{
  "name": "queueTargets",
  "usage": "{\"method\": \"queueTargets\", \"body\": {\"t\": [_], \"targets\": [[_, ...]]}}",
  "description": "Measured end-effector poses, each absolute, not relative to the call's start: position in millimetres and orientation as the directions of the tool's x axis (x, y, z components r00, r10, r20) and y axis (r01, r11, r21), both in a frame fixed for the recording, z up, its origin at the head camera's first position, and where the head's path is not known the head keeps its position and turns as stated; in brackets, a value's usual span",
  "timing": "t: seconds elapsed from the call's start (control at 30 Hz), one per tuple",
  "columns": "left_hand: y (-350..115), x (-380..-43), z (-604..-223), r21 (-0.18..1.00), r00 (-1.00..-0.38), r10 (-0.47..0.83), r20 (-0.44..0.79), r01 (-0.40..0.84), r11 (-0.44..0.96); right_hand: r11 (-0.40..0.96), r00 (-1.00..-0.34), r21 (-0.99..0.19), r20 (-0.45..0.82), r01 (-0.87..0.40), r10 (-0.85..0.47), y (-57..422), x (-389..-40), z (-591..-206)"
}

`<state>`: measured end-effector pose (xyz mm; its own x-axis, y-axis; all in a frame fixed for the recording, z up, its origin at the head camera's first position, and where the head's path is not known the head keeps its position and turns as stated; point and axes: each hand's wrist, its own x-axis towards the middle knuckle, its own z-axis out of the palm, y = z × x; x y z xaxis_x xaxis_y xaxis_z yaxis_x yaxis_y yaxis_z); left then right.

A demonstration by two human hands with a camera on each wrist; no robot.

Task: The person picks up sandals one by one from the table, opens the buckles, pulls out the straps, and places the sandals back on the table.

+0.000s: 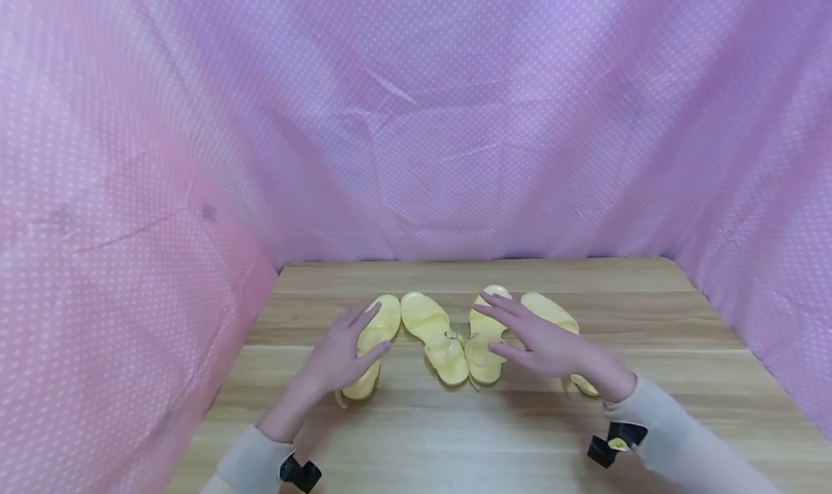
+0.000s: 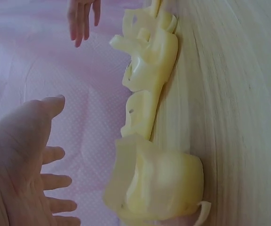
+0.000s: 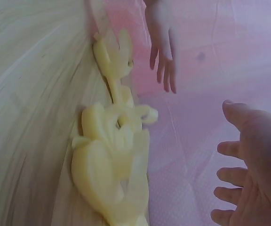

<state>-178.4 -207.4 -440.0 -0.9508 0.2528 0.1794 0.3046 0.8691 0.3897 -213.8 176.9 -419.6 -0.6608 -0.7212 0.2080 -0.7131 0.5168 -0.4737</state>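
Several pale yellow sandals (image 1: 421, 313) lie in a row across the wooden table, their soles fanned at different angles. Over the leftmost sandal (image 1: 388, 317) hovers my left hand (image 1: 334, 357), fingers extended and thumb spread, partly covering it. My right hand (image 1: 542, 342) is above the two right-hand sandals, hiding parts of the inner one (image 1: 484, 360) and the outermost one (image 1: 546, 308). Both wrist views show space between the hands and the sandals. In the left wrist view, the nearest sandal (image 2: 173, 181) stands with its strap raised. Neither hand holds anything.
The wood-grain table (image 1: 429, 436) has rounded far corners. Pink dotted cloth (image 1: 442, 154) hangs behind it and along both sides. A small black camera (image 1: 300, 472) is strapped at the left wrist, another (image 1: 607, 447) at the right.
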Motion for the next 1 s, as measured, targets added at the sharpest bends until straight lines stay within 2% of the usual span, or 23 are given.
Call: {"method": "queueTargets", "body": {"t": [0.2, 0.43, 0.6, 0.87, 1.0], "targets": [[-218.3, -177.1, -443.8, 0.500, -0.968, 0.225, 0.110, 0.249, 0.829, 0.473, -0.616, -0.503, 0.160, -0.724, -0.771, 136.2, -222.0, -420.7], [-230.5, -176.7, -456.1, 0.567, -0.975, 0.207, 0.081, 0.215, 0.795, 0.434, -0.568, -0.516, 0.130, -0.739, -0.813, 95.8, -228.7, -425.9], [-235.1, -178.0, -465.4, 0.610, -0.988, 0.143, 0.056, 0.148, 0.779, 0.407, -0.533, -0.503, 0.133, -0.762, -0.835, 73.1, -233.6, -432.9], [-237.6, -175.5, -469.4, 0.659, -1.000, 0.022, 0.009, 0.023, 0.752, 0.383, -0.512, -0.498, 0.150, -0.778, -0.846, 32.2, -229.8, -446.2], [-237.3, -172.8, -469.0, 0.676, -1.000, 0.014, -0.008, 0.005, 0.737, 0.435, -0.530, -0.425, 0.133, -0.794, -0.837, 13.5, -219.2, -450.7]]}}
